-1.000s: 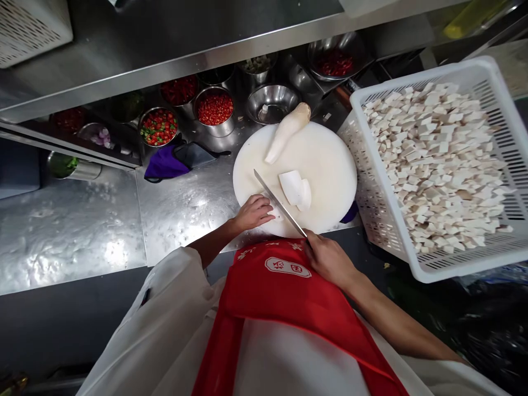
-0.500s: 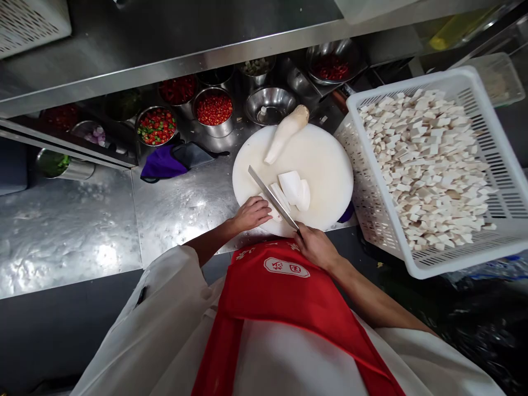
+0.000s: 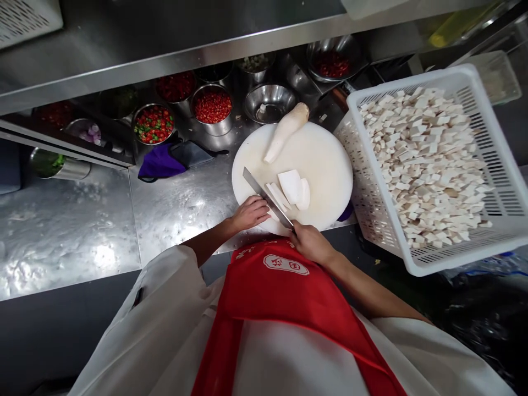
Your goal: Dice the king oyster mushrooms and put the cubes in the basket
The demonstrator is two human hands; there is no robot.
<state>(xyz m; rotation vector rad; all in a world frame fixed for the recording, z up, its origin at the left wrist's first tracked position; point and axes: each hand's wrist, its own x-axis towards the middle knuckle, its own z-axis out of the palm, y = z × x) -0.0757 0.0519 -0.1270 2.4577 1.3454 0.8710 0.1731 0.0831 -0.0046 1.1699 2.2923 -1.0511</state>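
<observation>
- Head view: right hand point(image 3: 309, 242) is clamped on the knife point(image 3: 267, 198) handle; left hand point(image 3: 251, 213), fingers curled, pins the white piece point(image 3: 273, 212) at the cutting board's point(image 3: 325, 159) near edge.
- Risk: the blade runs just beside the left fingertips, so a slip could nick them.
- Since the earlier frame, the knife has shifted left and more slices point(image 3: 279, 195) lie beside it.

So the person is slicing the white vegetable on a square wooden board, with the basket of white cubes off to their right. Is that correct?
Not quite: the cutting board is round and white, as the head view shows. The right hand holds the knife, and the basket of cubes is on the right.
</observation>
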